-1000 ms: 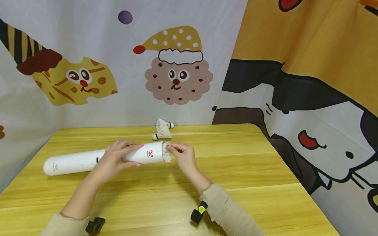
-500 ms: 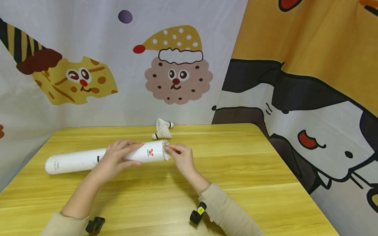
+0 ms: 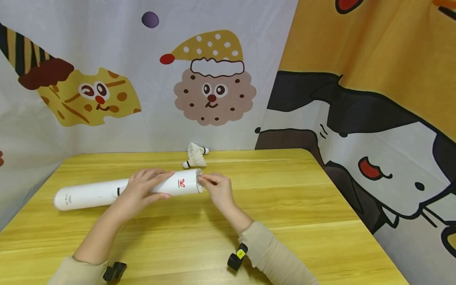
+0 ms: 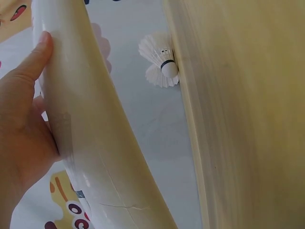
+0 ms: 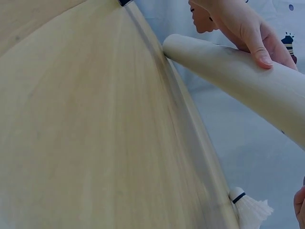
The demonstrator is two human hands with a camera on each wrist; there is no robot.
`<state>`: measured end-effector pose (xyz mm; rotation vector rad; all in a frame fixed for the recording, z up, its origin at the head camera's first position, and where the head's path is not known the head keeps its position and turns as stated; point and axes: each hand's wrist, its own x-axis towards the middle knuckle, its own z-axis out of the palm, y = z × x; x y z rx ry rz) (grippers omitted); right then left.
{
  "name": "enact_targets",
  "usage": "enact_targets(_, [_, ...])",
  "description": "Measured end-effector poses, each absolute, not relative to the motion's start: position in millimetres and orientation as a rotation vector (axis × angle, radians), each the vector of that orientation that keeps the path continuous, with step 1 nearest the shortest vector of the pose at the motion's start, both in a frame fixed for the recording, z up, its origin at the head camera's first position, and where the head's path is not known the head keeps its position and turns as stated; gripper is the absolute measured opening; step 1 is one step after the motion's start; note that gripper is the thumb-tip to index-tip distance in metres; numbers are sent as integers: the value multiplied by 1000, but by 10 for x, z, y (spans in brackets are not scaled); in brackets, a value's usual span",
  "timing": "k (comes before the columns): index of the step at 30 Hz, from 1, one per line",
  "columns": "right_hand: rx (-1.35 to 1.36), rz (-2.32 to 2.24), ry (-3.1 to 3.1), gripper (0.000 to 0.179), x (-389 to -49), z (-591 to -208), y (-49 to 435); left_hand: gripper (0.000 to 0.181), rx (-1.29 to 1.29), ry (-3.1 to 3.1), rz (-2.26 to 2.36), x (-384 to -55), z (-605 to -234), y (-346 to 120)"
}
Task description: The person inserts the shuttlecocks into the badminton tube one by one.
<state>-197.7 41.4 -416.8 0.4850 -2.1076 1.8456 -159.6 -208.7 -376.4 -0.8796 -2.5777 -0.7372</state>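
Observation:
A long white shuttlecock tube [image 3: 89, 194] lies tilted across the table, its right end raised a little. My left hand [image 3: 144, 188] grips it from above near the middle, thumb on the near side. White feathers of a shuttlecock [image 3: 200, 189] stick out slightly past the tube's right rim; the rest is hidden inside. With thumb and forefinger, my right hand [image 3: 220, 189] pinches these feathers at the rim. In the left wrist view the left hand [image 4: 21, 124] wraps the tube [image 4: 90, 105]. Only a sliver of the right hand [image 5: 300, 205] enters the right wrist view.
Two loose shuttlecocks, one [image 3: 195, 161] in front of the other [image 3: 194, 150], lie at the back of the wooden table [image 3: 285, 198]. Behind the far edge hangs a cartoon-printed curtain [image 3: 153, 130]. Black wrist devices [image 3: 237, 256] sit by both sleeves.
The feathers stick out less past the tube's rim than a second ago. My right hand has shifted slightly left with them; the left hand keeps its grip.

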Motion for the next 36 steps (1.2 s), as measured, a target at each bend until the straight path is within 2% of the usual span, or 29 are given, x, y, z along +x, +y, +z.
enact_targets(9, [478, 1833, -2156, 9, -1939, -4094, 351, 64, -879, -2569, -734, -1586, -3777, -2095])
enact_targets(16, [491, 1803, -2192, 10, -1746, -3829, 333, 64, -883, -2565, -746, -1582, -3781, -2090])
enact_targets(24, [475, 1879, -2174, 12, -1744, -3793, 346, 64, -864, -2577, -728, -1589, -3779, -2088])
enact_targets(36, [477, 1717, -2156, 10, -1749, -3737, 384, 64, -856, -2579, -713, -1597, -3766, -2098])
